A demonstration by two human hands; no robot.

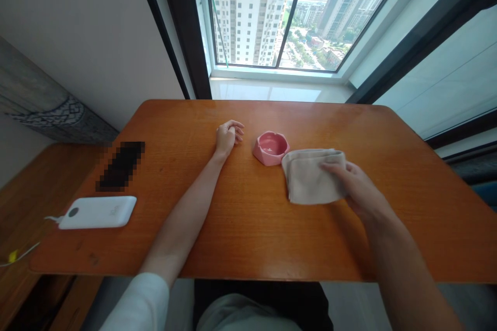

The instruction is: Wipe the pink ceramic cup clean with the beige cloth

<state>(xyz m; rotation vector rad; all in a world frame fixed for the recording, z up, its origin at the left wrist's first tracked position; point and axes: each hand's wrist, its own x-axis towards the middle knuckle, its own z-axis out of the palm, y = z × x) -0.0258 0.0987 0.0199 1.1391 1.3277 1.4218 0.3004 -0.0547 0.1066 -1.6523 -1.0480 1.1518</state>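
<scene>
A pink faceted ashtray [271, 148] stands upright near the middle of the wooden table [248, 232]. To its left my left hand [230, 137] rests on its side, empty, with its fingers loosely bent and apart, not touching the ashtray. My right hand [351, 183] grips the right edge of a folded beige cloth [310, 181], thumb on top and the other fingers partly hidden. The cloth's upper left corner comes up against the ashtray's right side; whether they touch I cannot tell.
At the table's left lie a white power bank [99, 212] with a cable plugged in and a dark, pixelated object [121, 166]. Behind the table's far edge is a window [279, 20] with a sill. A wooden bench [23, 207] stands at the left, below a curtain [54, 98].
</scene>
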